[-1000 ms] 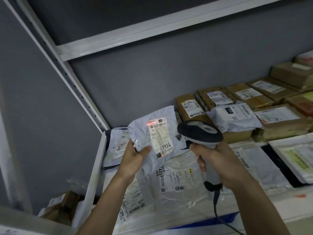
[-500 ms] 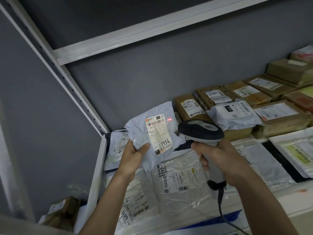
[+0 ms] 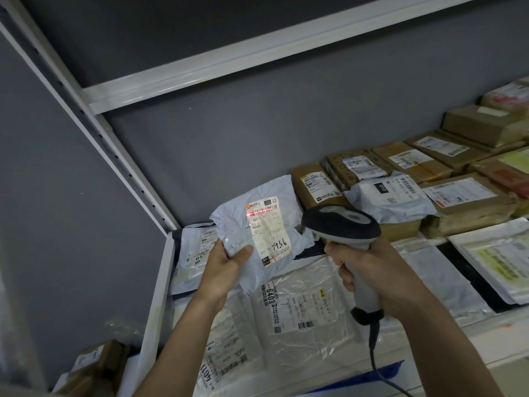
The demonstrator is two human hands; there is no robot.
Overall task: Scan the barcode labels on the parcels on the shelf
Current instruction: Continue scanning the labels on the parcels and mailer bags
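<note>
the grey parcel is being held up over the shelf, label facing the scanner, long axis running up and slightly left. the left hand is pinching its lower corner; the right hand is wrapping the scanner handle. the crinkly film sagging could be tilting the barcode off the red line, spoiling the read.

The lower left corner of the grey mailer is covered by the left hand. The handle of the scanner is largely hidden inside the right hand, and its cable is cut off at the bottom edge. The small print on the label cannot be read. The cardboard boxes are cropped by the right edge.
</note>
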